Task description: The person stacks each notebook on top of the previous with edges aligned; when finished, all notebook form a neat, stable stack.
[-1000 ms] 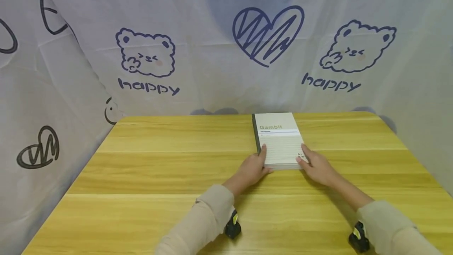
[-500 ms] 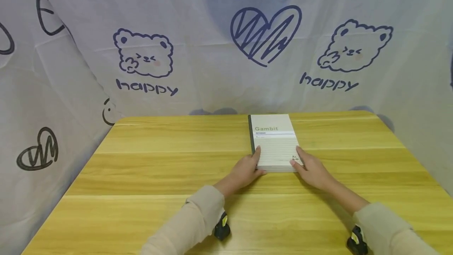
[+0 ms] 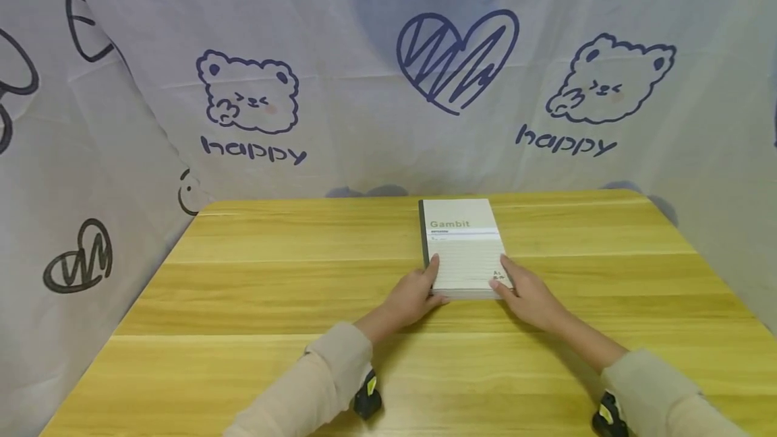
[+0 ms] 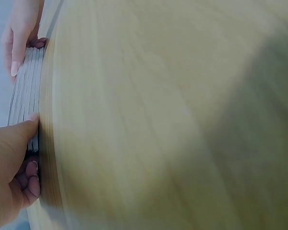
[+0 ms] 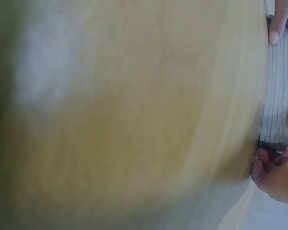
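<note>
A stack of several notebooks (image 3: 464, 258) lies toward the back of the table, a white "Gambit" cover uppermost and a dark spine on the left. My left hand (image 3: 408, 297) grips its near left corner, thumb over the top cover. At the near right corner my right hand (image 3: 533, 299) holds the stack, thumb also over the cover's edge. Layered page edges of the notebooks (image 4: 26, 91) show between both hands in the left wrist view. In the right wrist view, curled fingertips of the right hand (image 5: 276, 177) sit low against the end of the stack.
The wooden table (image 3: 255, 302) extends to both sides and in front of the stack. A white cloth (image 3: 352, 106) printed with bears and hearts hangs close behind the table's back edge. Black wrist cameras sit under both sleeves (image 3: 330, 373).
Both hands have moved the notebook stack left and slightly toward me, away from the back edge. The hold at the two near corners looks the same.
</note>
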Available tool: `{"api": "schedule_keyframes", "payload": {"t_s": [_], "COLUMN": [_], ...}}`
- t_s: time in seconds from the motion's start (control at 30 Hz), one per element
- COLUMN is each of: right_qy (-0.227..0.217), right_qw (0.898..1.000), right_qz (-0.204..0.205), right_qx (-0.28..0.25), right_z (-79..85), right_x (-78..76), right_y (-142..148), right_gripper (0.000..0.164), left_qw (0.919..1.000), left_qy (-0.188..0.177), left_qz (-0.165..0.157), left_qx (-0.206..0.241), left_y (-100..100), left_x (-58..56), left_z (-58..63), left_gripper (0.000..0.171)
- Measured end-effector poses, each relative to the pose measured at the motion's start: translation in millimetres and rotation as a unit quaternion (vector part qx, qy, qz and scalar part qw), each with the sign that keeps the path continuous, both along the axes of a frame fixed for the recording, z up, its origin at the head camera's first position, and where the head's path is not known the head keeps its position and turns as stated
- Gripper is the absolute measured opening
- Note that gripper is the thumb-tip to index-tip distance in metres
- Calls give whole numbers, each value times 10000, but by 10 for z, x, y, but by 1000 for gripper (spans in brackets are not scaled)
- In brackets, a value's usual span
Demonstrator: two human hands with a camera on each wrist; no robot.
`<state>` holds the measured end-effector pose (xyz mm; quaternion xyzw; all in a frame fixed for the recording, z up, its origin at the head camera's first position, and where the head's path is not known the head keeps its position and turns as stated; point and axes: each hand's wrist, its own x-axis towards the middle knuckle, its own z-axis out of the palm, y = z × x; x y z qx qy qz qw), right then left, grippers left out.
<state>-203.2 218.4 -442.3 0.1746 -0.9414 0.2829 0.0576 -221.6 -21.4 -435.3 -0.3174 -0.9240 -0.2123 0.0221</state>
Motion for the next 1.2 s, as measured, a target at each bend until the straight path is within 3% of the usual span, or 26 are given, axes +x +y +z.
{"api": "schedule_keyframes", "payload": {"t_s": [0.2, 0.53, 0.93, 1.2], "right_qy": [-11, -41, 35, 70], "right_qw": [9999, 9999, 9998, 9998], "right_qz": [53, 88, 88, 39], "right_qx": [-86, -126, -151, -168], "right_z": [-6, 14, -34, -29], "right_x": [18, 55, 84, 138], "right_y": [-56, -168, -298, -394], "right_gripper": [60, 60, 60, 60], "left_qw": [9998, 9989, 9983, 9975], "left_qy": [-149, -414, -288, -412], "left_qz": [86, 196, 312, 402], "left_qx": [-106, 98, 390, 407], "left_y": [-68, -171, -297, -388], "left_x": [29, 73, 125, 171], "left_z": [8, 5, -46, -40], "left_gripper": [77, 75, 67, 67]}}
